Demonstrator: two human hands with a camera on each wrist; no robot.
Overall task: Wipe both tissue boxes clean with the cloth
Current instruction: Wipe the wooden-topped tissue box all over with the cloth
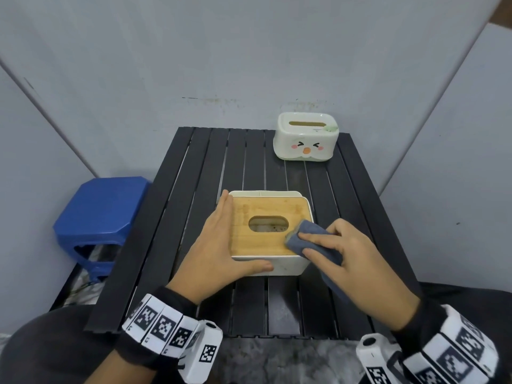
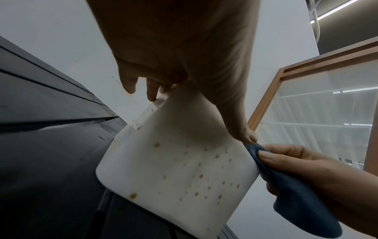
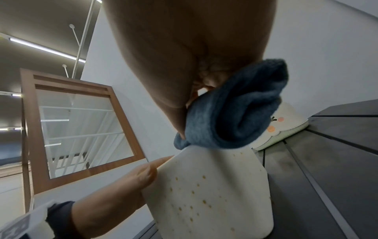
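Head view: black slatted table [image 1: 194,173] against grey panel walls. Near centre stands a white rectangular tissue box with a bamboo lid [image 1: 266,231], an oval slot in the lid. Left hand [image 1: 219,245] braces it: straight fingers [image 1: 225,209] flat along the box's left side, thumb laid across the near wall. Not curled, nothing gripped.

Right hand [image 1: 352,261] holds a folded blue-grey cloth [image 1: 310,239], fingers curled over it, pressing it on the lid's near right corner. A tail of cloth hangs down past the box's near right edge.

Far right on the table, well apart: a white rounded tissue box with a cartoon duck face [image 1: 304,137], slot on top, small green piece at its right top corner.

Left wrist view: the near white wall of the bamboo-lidded box carries many small brown-orange spots [image 2: 196,176]; thumb tip touches the wall's upper edge just beside the cloth.

Right wrist view: cloth bunched on the box's top corner, same spotting below it.

Left of the table, a blue plastic stool [image 1: 102,217].
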